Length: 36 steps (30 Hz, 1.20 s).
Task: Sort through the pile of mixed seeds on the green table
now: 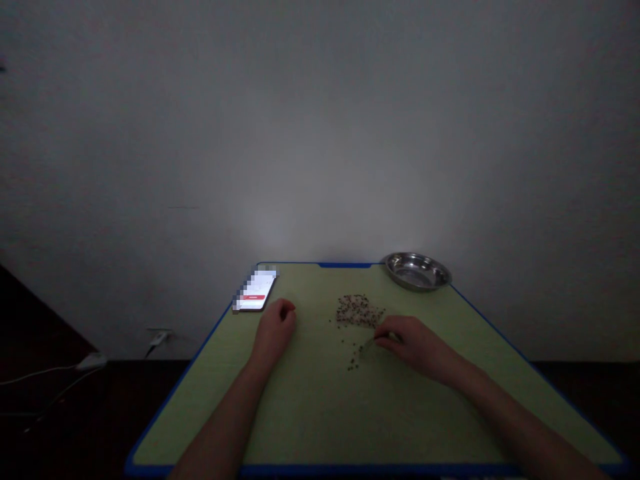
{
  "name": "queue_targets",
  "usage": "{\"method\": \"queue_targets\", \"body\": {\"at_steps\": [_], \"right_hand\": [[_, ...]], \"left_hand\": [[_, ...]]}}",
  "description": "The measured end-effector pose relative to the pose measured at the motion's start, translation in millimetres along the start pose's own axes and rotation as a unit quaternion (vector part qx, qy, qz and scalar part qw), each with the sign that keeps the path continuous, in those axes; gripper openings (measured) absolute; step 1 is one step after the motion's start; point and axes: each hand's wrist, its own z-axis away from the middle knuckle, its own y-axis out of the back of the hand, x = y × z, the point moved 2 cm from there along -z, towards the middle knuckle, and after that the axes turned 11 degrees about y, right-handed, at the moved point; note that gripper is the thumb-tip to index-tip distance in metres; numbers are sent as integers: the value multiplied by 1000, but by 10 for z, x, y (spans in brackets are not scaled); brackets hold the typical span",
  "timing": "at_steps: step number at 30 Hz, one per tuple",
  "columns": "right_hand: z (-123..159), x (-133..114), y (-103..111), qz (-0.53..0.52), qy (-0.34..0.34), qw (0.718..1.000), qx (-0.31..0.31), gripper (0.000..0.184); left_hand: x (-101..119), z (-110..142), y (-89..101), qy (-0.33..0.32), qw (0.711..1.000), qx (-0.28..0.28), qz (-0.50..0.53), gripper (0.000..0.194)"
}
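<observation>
Right hand point(413, 340): fingers pinch thin tool point(369, 345), aimed 8 o'clock. Left hand point(277, 327): fingers curled together, mixed-grain pile point(354, 311) at its 3 o'clock.

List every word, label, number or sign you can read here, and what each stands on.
None can be read.
Phone: marks on the lit screen, partly pixelated, too small and blurred.
Red bar on that screen: pale marks, unreadable.
Metal bowl: no lettering seen.
</observation>
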Motion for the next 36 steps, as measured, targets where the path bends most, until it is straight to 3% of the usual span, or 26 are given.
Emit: {"method": "queue_targets", "body": {"at_steps": [9, 21, 31, 36], "right_hand": [[-162, 25, -97, 10, -9, 1000, 17, 14], [-117, 180, -33, 7, -63, 997, 51, 17], [-164, -30, -146, -53, -40, 996, 64, 16], [-161, 20, -125, -35, -62, 995, 71, 16]], "left_hand": [[-26, -8, 0, -13, 1000, -3, -6, 14], [-30, -10, -3, -6, 1000, -8, -13, 14], [-29, -6, -5, -15, 1000, -8, -12, 14], [-12, -3, -3, -15, 1000, -8, -14, 14]]}}
